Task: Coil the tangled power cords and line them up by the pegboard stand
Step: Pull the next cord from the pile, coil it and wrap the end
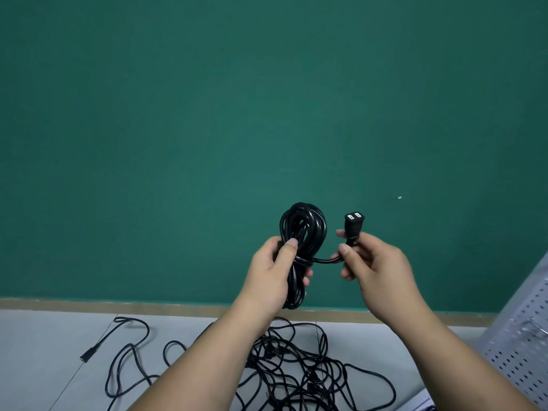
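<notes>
Tangled cords [296, 366] on grey floor [44, 351]; pegboard stand [522, 336] right; green wall [207, 114]. Left grip [272, 268] grasping coil [305, 226], right grip [376, 271] pinching connector [353, 221].

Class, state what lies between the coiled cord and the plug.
A short stretch of black cord runs from the coiled cord to the plug; the head view shows it.

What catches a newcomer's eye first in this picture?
First, the black coiled power cord, held up centre-frame before the green wall by the left hand, while the right hand pinches its black plug end. Next, the tangled heap of black cords on the grey surface below, and the white perforated pegboard stand at the right edge.
</notes>
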`<state>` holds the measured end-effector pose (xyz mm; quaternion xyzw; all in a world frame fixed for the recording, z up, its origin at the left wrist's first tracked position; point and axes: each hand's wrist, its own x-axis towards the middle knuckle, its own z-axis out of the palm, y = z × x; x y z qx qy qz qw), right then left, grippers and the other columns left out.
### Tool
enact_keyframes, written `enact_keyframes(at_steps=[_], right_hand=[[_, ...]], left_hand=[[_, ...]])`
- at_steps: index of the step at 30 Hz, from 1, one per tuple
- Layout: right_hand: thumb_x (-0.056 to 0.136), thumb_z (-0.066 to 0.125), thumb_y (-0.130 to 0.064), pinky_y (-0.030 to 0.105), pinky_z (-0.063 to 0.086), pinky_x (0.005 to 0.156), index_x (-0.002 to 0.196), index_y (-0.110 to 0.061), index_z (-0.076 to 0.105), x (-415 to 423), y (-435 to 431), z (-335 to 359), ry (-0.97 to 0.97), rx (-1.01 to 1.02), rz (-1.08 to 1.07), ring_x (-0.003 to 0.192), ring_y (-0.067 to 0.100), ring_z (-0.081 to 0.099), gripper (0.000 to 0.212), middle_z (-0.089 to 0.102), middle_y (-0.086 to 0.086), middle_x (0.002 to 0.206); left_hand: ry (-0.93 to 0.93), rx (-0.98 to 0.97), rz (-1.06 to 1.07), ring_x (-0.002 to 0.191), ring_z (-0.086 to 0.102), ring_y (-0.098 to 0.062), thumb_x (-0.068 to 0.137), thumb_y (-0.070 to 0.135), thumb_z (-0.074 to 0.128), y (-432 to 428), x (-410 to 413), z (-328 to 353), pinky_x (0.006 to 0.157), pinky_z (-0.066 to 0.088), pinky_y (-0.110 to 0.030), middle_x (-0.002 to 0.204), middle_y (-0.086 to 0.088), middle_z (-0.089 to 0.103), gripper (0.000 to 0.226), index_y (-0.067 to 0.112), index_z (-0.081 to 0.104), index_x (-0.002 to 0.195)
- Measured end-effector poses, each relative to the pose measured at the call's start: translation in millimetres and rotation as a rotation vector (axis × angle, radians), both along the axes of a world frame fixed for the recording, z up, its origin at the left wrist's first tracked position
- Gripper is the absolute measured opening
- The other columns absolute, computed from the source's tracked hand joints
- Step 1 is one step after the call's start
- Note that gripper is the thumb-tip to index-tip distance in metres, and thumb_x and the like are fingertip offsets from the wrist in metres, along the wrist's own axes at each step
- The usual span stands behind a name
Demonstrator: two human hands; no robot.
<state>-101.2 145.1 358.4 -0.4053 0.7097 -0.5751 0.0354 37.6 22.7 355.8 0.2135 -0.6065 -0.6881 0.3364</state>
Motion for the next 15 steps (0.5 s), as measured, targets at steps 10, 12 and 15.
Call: enact_keyframes(at_steps=[10, 12, 15], right_hand=[[0.099, 0.059, -0.007, 0.017, 0.046, 0.053, 0.08, -0.037, 0.065, 0, 8, 3, 0.199, 0.326, 0.014, 0.058, 0.005, 0.063, 0.036, 0.07, -0.018, 0.068], [0.097, 0.061, -0.004, 0.023, 0.049, 0.055, 0.08, -0.04, 0.066, -5, 11, 3, 0.21, 0.31, 0.031, 0.058, 0.009, 0.063, 0.04, 0.071, -0.014, 0.066], [0.097, 0.063, -0.002, 0.028, 0.054, 0.064, 0.083, -0.042, 0.068, -11, 14, 2, 0.235, 0.246, 0.085, 0.065, 0.011, 0.066, 0.043, 0.072, -0.01, 0.069]], left_hand=[[-0.093, -0.373, -0.024, 0.069, 0.071, -0.031, 0.091, 0.051, 0.066, 9, 4, -5, 0.069, 0.061, -0.05, 0.08, -0.007, 0.076, 0.027, 0.026, 0.063, 0.102], [-0.102, -0.396, -0.028, 0.072, 0.072, -0.035, 0.087, 0.057, 0.065, 10, 4, -6, 0.072, 0.06, -0.055, 0.08, -0.008, 0.075, 0.029, 0.032, 0.062, 0.101], [-0.11, -0.396, -0.025, 0.071, 0.072, -0.033, 0.086, 0.058, 0.065, 11, 4, -5, 0.072, 0.059, -0.056, 0.079, -0.008, 0.076, 0.031, 0.031, 0.062, 0.103]])
